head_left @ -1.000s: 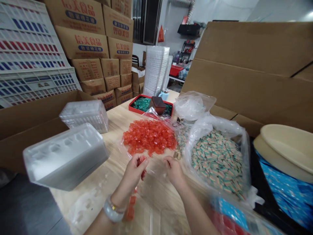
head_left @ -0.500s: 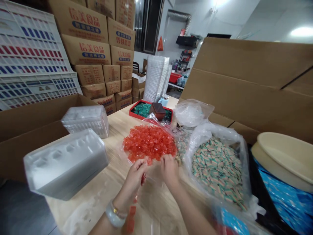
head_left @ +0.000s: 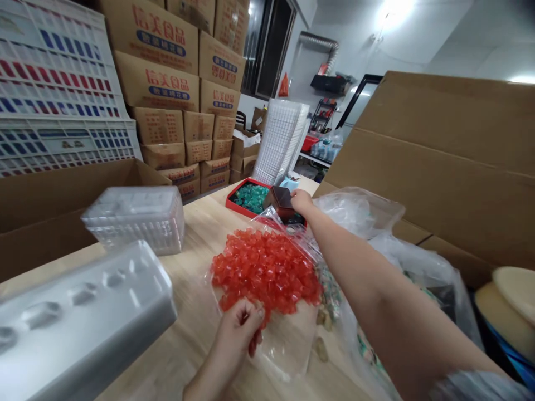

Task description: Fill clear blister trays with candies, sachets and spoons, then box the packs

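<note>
A heap of red wrapped candies (head_left: pixel 267 270) lies in an open clear bag on the wooden table (head_left: pixel 200 223). My left hand (head_left: pixel 240 331) rests at the heap's near edge, fingers closed on a red candy. My right arm stretches across the heap, and my right hand (head_left: pixel 301 201) sits far out on a small dark brown box (head_left: pixel 281 199), fingers curled over it. That box stands in a red tray of green candies (head_left: pixel 249 196).
Two stacks of clear plastic trays (head_left: pixel 136 217) (head_left: pixel 75 323) stand at the left. Bags of striped candies (head_left: pixel 401 262) lie right, beside cream basins (head_left: pixel 512 295). Cardboard boxes (head_left: pixel 167 83) and white crates (head_left: pixel 50 89) rise behind; a big cardboard sheet (head_left: pixel 438 156) leans right.
My right hand left the near edge of the red candies and reached far forward to the brown box. My left hand stayed by the heap. The view tilted up and left.
</note>
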A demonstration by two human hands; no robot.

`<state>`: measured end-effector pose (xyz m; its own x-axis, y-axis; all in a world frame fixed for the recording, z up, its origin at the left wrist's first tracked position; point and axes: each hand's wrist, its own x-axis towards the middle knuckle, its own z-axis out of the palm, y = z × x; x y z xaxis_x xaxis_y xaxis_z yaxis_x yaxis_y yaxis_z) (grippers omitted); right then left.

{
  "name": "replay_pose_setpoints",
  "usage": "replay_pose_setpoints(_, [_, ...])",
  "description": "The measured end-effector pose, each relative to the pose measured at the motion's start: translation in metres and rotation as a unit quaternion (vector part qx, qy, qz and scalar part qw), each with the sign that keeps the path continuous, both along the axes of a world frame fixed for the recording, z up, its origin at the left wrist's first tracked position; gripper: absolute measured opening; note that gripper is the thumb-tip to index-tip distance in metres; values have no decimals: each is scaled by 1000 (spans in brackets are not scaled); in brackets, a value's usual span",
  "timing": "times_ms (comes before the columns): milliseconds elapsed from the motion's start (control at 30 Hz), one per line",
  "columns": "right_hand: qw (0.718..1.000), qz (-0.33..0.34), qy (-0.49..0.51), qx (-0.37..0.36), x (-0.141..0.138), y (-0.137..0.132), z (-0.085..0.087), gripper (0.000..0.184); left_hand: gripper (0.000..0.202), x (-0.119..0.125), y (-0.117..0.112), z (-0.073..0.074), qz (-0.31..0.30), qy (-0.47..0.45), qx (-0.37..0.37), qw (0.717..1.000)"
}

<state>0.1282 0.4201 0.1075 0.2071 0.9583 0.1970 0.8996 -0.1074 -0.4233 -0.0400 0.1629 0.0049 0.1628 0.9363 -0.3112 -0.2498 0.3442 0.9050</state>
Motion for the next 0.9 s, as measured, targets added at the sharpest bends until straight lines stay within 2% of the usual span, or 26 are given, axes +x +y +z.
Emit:
replay_pose_setpoints(100, [1000, -2, 12, -1, -5, 1, -3, 15, 42, -5, 9, 3, 19, -19, -40, 999])
replay_pose_setpoints(200, [999, 21, 50, 1, -15, -19, 1, 24, 39, -12, 12, 16, 36, -66, -82, 994])
replay_pose_setpoints(267, [993, 68, 93, -16, -27, -49, 1, 29, 35, -16, 10, 25, 46, -103, -99, 989])
replay_pose_setpoints(367, [964, 169, 176, -107, -44, -120, -8, 16, 34, -15, 3, 33, 63, -155, -101, 981])
replay_pose_setpoints(433, [926, 222, 236, -196, -52, -176, -19, 15, 35, -9, -5, 34, 75, -167, -87, 979])
replay_pose_setpoints(533, [860, 229, 366, -274, -53, -245, -31, 17, 32, 5, -18, 30, 82, -129, -38, 988])
replay_pose_setpoints(633, [760, 168, 551, -302, -43, -284, -31, 16, 29, 18, -33, 28, 98, -64, 28, 993])
replay_pose_setpoints(700, [710, 144, 616, -311, -37, -298, -28, 24, 28, 22, -43, 30, 102, -45, 45, 993])
replay_pose_setpoints(733, [707, 145, 619, -309, -35, -303, -27, 26, 28, 23, -48, 32, 88, -54, 39, 994])
replay_pose_setpoints(800, [725, 152, 607, -287, -34, -315, -29, 26, 29, 21, -60, 37, 32, -109, 3, 994])
replay_pose_setpoints(900, [793, 166, 549, -206, -40, -337, -41, 18, 26, 12, -81, 44, -40, -196, -76, 977])
